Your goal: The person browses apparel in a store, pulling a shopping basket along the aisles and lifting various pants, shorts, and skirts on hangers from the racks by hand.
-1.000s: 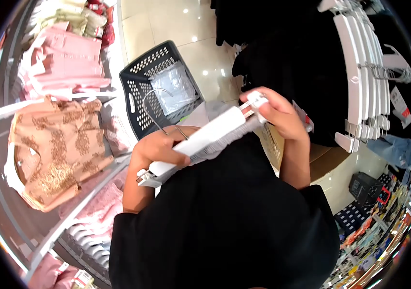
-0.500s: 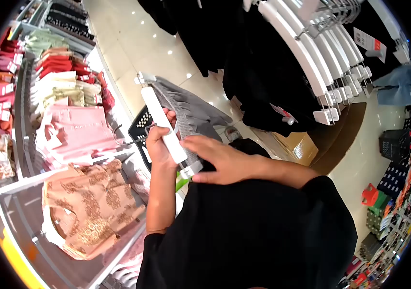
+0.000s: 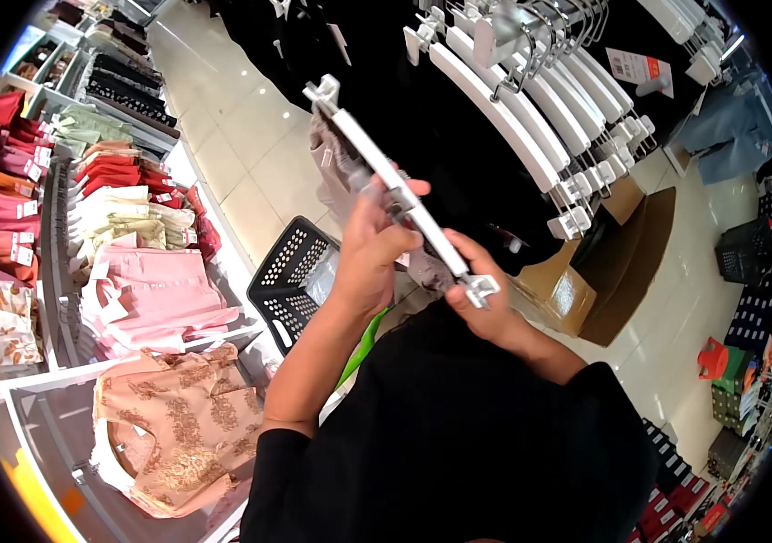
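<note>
My left hand (image 3: 372, 244) is closed around the middle of a white clip hanger (image 3: 363, 140), which slants across in front of me. My right hand (image 3: 490, 312) grips the hanger's lower end, fingers and thumb on either side of the white clip there. Grey trousers (image 3: 331, 167) hang from the hanger, their folds showing beyond my left hand and partly hidden behind it. The hanger's hook is not plainly visible.
On the right, a rack carries several white hangers (image 3: 503, 118) with black garments (image 3: 422, 172). A black basket (image 3: 300, 271) and a cardboard box (image 3: 616, 281) stand on the floor. Display bins hold pink clothes (image 3: 164, 290) and a peach patterned top (image 3: 178, 416).
The hanger has moved right and turned so its face and hook are less visible. My right hand has gone from lying over the grey trousers to gripping the hanger's lower end.
</note>
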### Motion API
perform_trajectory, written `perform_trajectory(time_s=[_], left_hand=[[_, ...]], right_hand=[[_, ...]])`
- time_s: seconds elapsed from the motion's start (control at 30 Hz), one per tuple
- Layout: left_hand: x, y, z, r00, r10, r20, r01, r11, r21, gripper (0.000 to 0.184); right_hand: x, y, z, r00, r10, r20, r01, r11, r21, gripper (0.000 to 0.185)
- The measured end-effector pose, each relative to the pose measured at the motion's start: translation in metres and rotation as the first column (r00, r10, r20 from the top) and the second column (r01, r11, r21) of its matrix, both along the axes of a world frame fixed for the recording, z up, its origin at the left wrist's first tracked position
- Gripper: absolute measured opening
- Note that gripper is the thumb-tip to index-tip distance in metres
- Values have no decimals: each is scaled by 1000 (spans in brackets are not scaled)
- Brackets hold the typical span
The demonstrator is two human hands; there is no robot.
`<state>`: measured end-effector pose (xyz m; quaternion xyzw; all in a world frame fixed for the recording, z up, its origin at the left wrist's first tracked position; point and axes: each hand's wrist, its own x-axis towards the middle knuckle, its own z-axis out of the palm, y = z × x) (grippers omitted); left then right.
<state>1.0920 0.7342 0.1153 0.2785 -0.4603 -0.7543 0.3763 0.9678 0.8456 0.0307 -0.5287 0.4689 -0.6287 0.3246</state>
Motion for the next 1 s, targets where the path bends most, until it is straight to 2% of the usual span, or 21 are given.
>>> perform_trajectory(time_s=[0.07, 0.1, 0.2, 0.3, 0.4, 0.47, 0.5, 0.57, 0.7, 0.77, 0.87, 1.0], left_hand=[[-11, -3, 14, 992, -115, 58, 119, 991, -68, 71], [-16, -3, 19, 990, -136, 21, 137, 988, -74, 72], [-26, -8, 30, 980, -200, -16, 197, 974, -114, 73], [-32, -13, 40, 952, -299, -63, 294, 953, -78, 69], [-40, -15, 54, 948, -314, -55, 311, 948, -67, 66], [-46, -18, 52, 951, -289, -113, 282, 956, -77, 61], [-48, -20, 54, 946, -306, -104, 302, 952, -54, 57], [-47, -21, 59, 943, -318, -101, 321, 947, 10, 46], [-55, -31, 51, 946, -313, -84, 312, 950, -28, 42], [-58, -36, 46, 949, -301, -97, 305, 952, 29, 35], [-62, -41, 41, 946, -307, -107, 311, 950, 20, 30], [-63, -39, 35, 963, -257, -87, 264, 961, 84, 28]], right_hand=[[-5, 4, 2, 966, 2, 259, -10, 999, 30, 81], [-7, 5, 10, 945, -25, 327, 18, 1000, 24, 85], [-16, 8, 26, 915, -68, 397, 80, 997, -13, 80], [-27, 8, 37, 927, -74, 367, 93, 995, -33, 73], [-33, 7, 44, 947, -83, 311, 105, 993, -52, 68], [-35, 6, 51, 921, -76, 381, 88, 996, -14, 67], [-37, 1, 44, 919, -51, 390, 85, 994, -70, 64], [-39, 0, 46, 911, -47, 410, 82, 994, -70, 63], [-38, -3, 52, 887, -41, 459, 87, 993, -78, 59], [-37, -4, 57, 886, -48, 462, 93, 993, -76, 58], [-36, -6, 62, 875, -53, 482, 95, 993, -63, 56], [-35, -5, 56, 878, -65, 474, 99, 994, -47, 53]])
